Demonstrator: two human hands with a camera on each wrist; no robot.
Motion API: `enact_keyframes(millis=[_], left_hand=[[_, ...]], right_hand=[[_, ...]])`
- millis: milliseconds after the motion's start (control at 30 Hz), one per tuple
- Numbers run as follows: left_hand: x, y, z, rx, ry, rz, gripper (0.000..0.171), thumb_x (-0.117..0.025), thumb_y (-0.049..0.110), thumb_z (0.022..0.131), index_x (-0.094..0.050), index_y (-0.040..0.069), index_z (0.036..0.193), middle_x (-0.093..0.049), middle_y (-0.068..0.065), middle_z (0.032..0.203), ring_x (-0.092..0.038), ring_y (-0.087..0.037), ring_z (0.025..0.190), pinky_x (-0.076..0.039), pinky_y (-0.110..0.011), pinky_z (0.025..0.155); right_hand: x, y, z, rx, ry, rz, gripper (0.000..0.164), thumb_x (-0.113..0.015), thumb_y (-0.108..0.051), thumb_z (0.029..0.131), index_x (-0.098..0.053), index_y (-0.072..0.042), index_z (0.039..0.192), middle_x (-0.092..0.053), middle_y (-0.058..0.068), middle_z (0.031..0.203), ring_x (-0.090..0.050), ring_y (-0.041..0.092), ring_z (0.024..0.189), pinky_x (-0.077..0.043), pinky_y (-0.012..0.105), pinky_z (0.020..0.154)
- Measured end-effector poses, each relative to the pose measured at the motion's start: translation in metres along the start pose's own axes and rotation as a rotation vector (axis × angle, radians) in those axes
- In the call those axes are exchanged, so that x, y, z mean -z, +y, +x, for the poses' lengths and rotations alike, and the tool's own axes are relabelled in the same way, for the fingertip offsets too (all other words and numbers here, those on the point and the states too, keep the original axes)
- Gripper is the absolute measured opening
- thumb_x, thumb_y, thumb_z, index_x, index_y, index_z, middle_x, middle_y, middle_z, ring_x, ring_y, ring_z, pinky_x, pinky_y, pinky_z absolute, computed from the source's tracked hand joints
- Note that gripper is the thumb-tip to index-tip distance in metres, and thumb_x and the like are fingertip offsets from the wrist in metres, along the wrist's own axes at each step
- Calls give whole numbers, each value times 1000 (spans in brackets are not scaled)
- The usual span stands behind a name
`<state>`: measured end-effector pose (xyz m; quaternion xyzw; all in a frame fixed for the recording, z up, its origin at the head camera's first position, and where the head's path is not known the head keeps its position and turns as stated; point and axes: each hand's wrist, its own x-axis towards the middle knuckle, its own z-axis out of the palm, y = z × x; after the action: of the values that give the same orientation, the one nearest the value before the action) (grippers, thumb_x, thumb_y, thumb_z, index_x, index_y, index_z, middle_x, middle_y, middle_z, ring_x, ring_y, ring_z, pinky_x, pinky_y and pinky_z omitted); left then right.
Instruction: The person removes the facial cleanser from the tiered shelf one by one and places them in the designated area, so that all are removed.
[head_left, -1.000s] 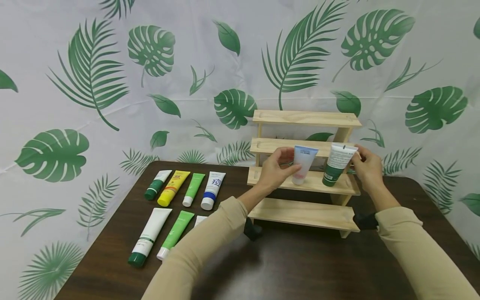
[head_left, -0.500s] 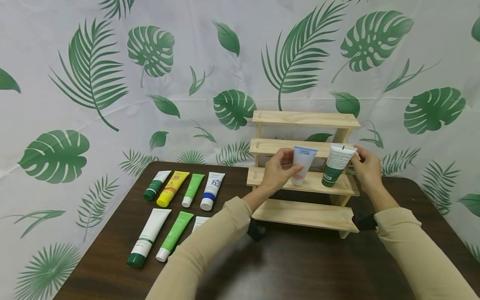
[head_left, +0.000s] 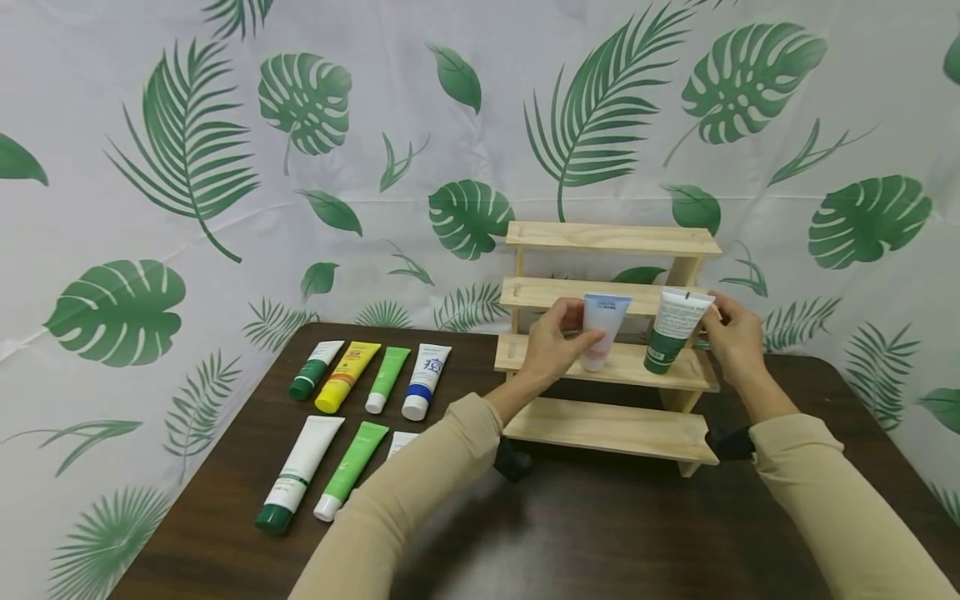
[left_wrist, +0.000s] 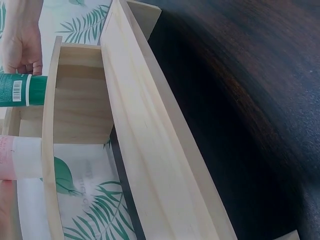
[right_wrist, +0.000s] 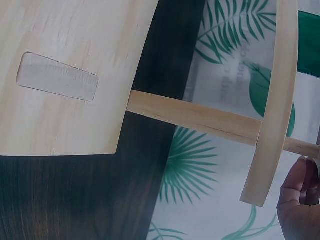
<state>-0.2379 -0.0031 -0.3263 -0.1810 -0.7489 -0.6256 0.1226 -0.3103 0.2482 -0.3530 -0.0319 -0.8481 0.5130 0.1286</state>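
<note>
My left hand pinches a squeeze tube with a pale blue top and pinkish body. The tube stands cap down on the second shelf from the bottom of a stepped wooden rack. To its right, a white and dark green squeeze tube stands on the same shelf, leaning slightly right. At its upper right edge, my right hand grips it between thumb and fingers. In the left wrist view the green cap end and the pink tube both meet the shelf edge.
Several tubes lie on the dark table at left, in two rows, among them a yellow tube and a large white tube. My left sleeve partly covers another white tube. A leaf-patterned cloth hangs behind.
The blue and pink tube has tipped slightly left, to a more upright stance, in my left hand. My right hand and the green and white tube look nearly still.
</note>
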Motion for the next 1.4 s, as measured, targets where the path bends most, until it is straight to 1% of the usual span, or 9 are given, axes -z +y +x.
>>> enact_keyframes(millis=[167, 333, 433, 633, 767, 900, 1000, 1200, 1400], left_hand=[[9, 0, -1, 35, 26, -13, 33, -68, 0, 83, -54, -7, 113, -63, -24, 106, -61, -35, 99, -52, -34, 88], [19, -20, 2, 84, 58, -41, 36, -70, 5, 83, -56, -3, 115, -63, -21, 107, -62, -30, 99, -52, -28, 86], [28, -28, 2, 133, 65, -57, 37, -71, 10, 84, -56, 2, 116, -64, -17, 108, -62, -23, 97, -52, -25, 83], [52, -31, -6, 209, 70, -142, 38, -69, 8, 85, -54, 1, 119, -62, -19, 110, -63, -19, 90, -56, -29, 78], [71, -33, -13, 271, 107, -197, 38, -68, 5, 86, -53, -1, 120, -61, -22, 111, -62, -15, 86, -56, -30, 74], [92, -35, -20, 328, 157, -201, 37, -67, 4, 86, -53, -1, 120, -62, -22, 109, -61, -12, 81, -55, -26, 67], [110, -36, -28, 369, 173, -171, 38, -66, 7, 87, -53, 0, 122, -62, -21, 111, -61, -14, 83, -55, -28, 69], [150, -38, -49, 449, 189, -82, 40, -65, 14, 89, -53, 1, 125, -60, -19, 115, -62, -14, 88, -56, -35, 81], [187, -42, -71, 527, 218, -19, 43, -63, 18, 91, -51, 2, 129, -59, -16, 116, -60, -11, 86, -55, -31, 80]], right_hand=[[-1, -1, 0, 10, 3, -6, 47, -35, -20, 99, -38, 2, 141, -50, 29, 129, -45, -16, 68, -45, 2, 60], [-2, -2, 0, 10, -4, -9, 48, -35, -21, 99, -37, 2, 141, -50, 29, 129, -45, -16, 69, -47, 4, 62], [-2, -2, 1, 5, -6, -13, 49, -35, -23, 99, -37, 2, 142, -50, 28, 129, -44, -16, 70, -47, 5, 63], [-2, -3, 1, 5, -12, -27, 49, -35, -24, 99, -37, 1, 142, -50, 28, 129, -45, -16, 68, -47, 5, 62], [-2, -2, 1, 5, -18, -27, 49, -35, -24, 99, -36, 1, 142, -50, 28, 130, -45, -15, 69, -48, 6, 64], [-1, -2, 1, 4, -24, -22, 49, -34, -23, 100, -35, 1, 143, -48, 28, 132, -45, -16, 70, -47, 5, 63], [-1, -2, 0, 2, -18, -21, 49, -35, -22, 99, -36, 1, 142, -49, 27, 130, -45, -16, 70, -48, 5, 63], [-1, -2, 0, 3, -19, -19, 49, -36, -22, 99, -37, 2, 142, -48, 28, 130, -45, -17, 70, -48, 5, 63], [-1, -1, 1, 0, -25, -21, 50, -35, -24, 99, -35, 1, 143, -47, 29, 131, -44, -18, 69, -45, 2, 60]])
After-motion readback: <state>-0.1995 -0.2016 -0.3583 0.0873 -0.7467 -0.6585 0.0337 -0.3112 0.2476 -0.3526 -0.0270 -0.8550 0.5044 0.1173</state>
